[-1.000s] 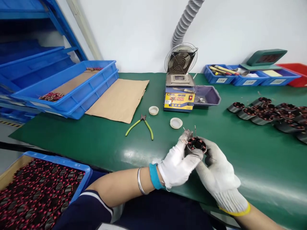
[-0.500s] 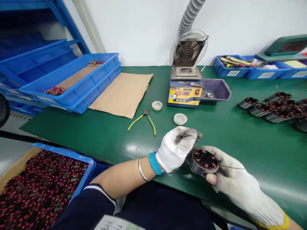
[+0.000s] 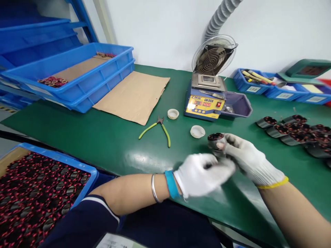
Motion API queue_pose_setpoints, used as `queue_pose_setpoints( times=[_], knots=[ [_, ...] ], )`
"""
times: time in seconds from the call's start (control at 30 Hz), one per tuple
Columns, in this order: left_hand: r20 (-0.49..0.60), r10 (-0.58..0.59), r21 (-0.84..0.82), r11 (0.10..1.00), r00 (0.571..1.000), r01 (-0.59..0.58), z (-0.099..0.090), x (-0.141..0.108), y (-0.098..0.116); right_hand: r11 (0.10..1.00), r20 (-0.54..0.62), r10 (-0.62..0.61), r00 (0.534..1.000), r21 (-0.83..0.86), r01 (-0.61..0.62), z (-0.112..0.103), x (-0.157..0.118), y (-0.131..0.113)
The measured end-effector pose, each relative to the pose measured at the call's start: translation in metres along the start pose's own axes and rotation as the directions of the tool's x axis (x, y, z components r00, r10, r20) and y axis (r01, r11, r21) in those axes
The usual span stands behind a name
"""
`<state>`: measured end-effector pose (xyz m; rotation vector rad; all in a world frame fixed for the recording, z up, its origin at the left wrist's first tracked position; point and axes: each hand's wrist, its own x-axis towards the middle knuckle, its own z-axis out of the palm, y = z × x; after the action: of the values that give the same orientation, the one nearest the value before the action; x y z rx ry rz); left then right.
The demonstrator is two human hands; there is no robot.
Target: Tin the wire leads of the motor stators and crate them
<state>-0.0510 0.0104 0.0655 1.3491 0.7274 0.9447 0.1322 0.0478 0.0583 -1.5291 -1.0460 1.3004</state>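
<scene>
My right hand (image 3: 244,155), in a white glove with a yellow cuff, grips a motor stator (image 3: 216,142). The stator is a metal ring with dark slots and copper windings, tilted above the green table. Just below and in front of it is my left hand (image 3: 204,174), also gloved in white. Its fingers are stretched out towards the right and the thumb looks apart, with the fingertips smeared by motion. I see nothing in it. A small white cup (image 3: 197,131) with a thin dark strand in it sits left of the stator.
Green-handled cutters (image 3: 160,121) lie open near another white cup (image 3: 173,114). Behind stand a yellow-fronted solder pot (image 3: 204,107) and a purple bin (image 3: 244,108). Several stators (image 3: 294,137) cluster at right. Cardboard (image 3: 137,96) and blue trays (image 3: 100,77) are left; a full crate (image 3: 94,175) stands lower left.
My right hand has carried the stator up and forward, towards the white cup. My left hand has dropped lower and slightly right, away from the stator's top, its fingers now stretched. The view has shifted.
</scene>
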Motion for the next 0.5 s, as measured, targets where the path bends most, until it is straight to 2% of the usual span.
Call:
queue_pose_setpoints(
  times=[0.07,0.2,0.27,0.4,0.5],
  knots=[
    [0.157,0.05,0.088,0.994,0.986,-0.065,0.009,-0.009,-0.006,0.999,-0.006,0.028,1.0,-0.027,-0.028,0.002,0.016,0.0],
    [0.336,0.09,0.295,0.936,0.938,-0.195,0.016,-0.012,-0.017,0.991,-0.026,0.062,0.998,-0.115,-0.064,0.002,0.028,0.004],
    [0.338,0.092,0.347,0.913,0.937,-0.215,0.015,-0.012,-0.019,0.984,-0.049,0.054,0.997,-0.167,-0.062,0.001,0.028,0.005],
    [0.369,0.088,0.313,0.926,0.925,-0.213,0.013,-0.012,-0.014,0.946,-0.107,-0.027,0.994,-0.324,-0.009,0.0,0.025,0.0],
    [0.38,0.057,0.326,0.926,0.923,-0.191,0.014,-0.013,-0.012,0.839,-0.201,-0.168,0.965,-0.544,0.032,0.0,0.024,-0.008]
  ],
)
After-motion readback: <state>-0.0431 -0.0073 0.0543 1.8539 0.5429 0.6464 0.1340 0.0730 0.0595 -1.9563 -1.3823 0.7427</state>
